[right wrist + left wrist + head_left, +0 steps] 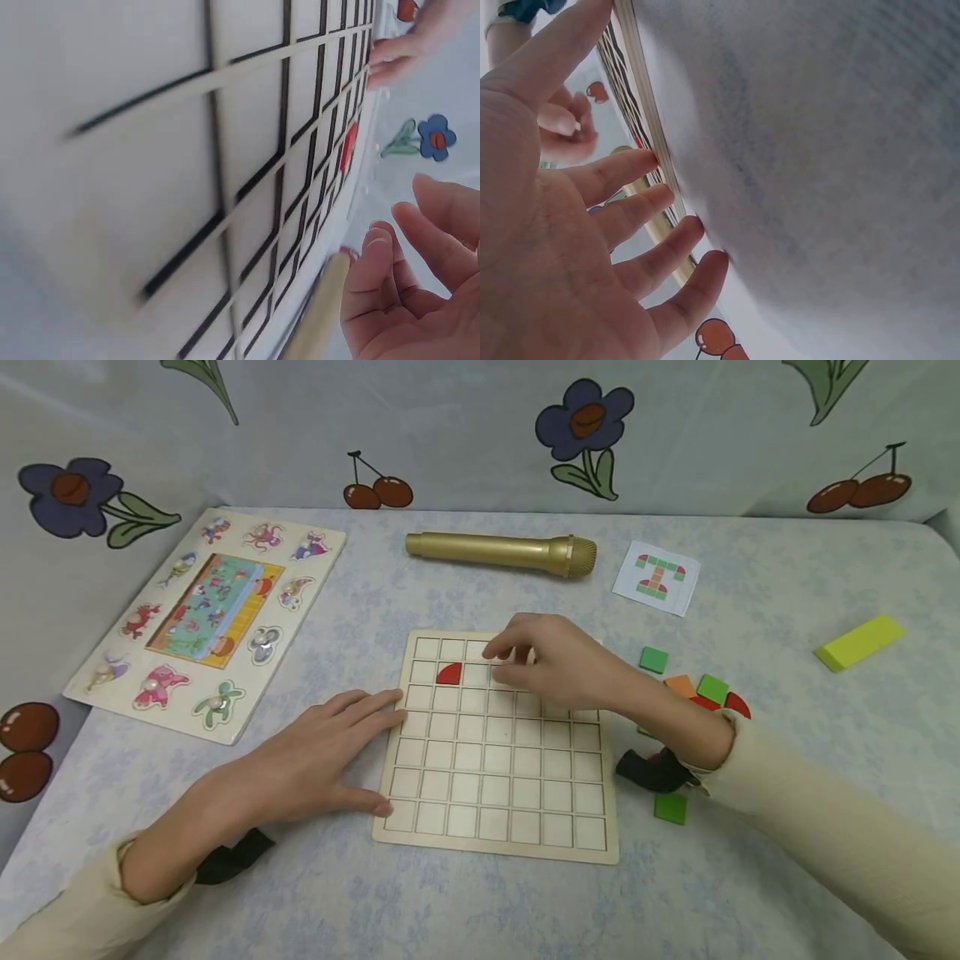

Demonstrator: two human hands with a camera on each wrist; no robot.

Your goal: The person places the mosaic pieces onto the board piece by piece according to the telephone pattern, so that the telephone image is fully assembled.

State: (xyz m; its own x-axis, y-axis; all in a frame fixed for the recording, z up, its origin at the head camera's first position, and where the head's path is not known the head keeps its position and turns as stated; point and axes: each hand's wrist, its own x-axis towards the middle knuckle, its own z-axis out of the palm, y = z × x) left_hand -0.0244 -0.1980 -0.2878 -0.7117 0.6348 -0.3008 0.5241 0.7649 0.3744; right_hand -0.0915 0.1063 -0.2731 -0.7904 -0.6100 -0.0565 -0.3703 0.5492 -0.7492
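Observation:
A square wooden grid board (495, 756) lies on the table, with one red quarter-circle piece (449, 674) in a cell of its second row. My left hand (315, 760) rests at the board's left side, fingers extended and fingertips against the edge; the left wrist view shows those fingers (634, 214) along the rim. Above the upper middle of the grid hovers my right hand (562, 660), its fingers loosely bent. Thumb and index finger are apart, and no piece shows between them. In the right wrist view its fingers (371, 270) appear beside the grid.
Green squares (654, 659), an orange piece (680, 686) and red quarter-circles (738, 704) lie right of the board, partly under my right forearm. Behind are a gold microphone (498, 550) and a pattern card (626, 578). A sea-animal puzzle (255, 681) lies left, a yellow block (860, 643) far right.

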